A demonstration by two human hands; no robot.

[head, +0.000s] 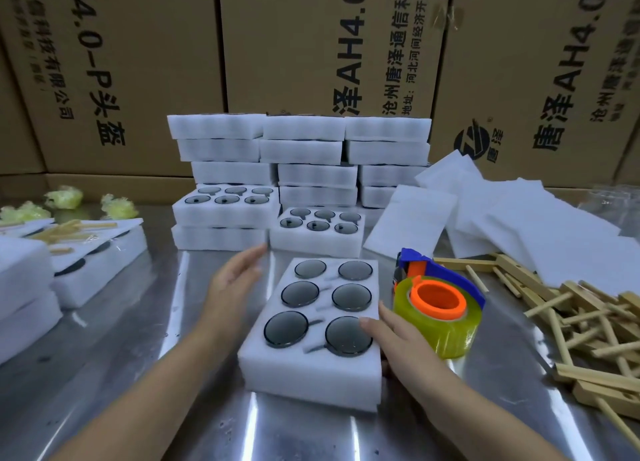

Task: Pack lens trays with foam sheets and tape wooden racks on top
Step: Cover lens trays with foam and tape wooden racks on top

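Note:
A white foam lens tray (313,367) with several round dark lenses lies on the steel table in front of me. My right hand (391,339) grips its right edge, thumb on top near the nearest right lens. Open with straight fingers, my left hand (235,277) hovers just left of the tray, slightly blurred. A tape dispenser (438,310) with a yellowish roll, orange core and blue frame stands right of the tray. Loose white foam sheets (512,225) lie at the back right. Wooden racks (585,318) are piled at the right.
Stacks of foam lens trays (301,155) rise behind, two uncovered ones in front of them. Taped packs with wooden racks on top (79,249) sit at the left. Yellow-green wads (64,197) lie at the far left. Cardboard boxes (284,45) wall the back.

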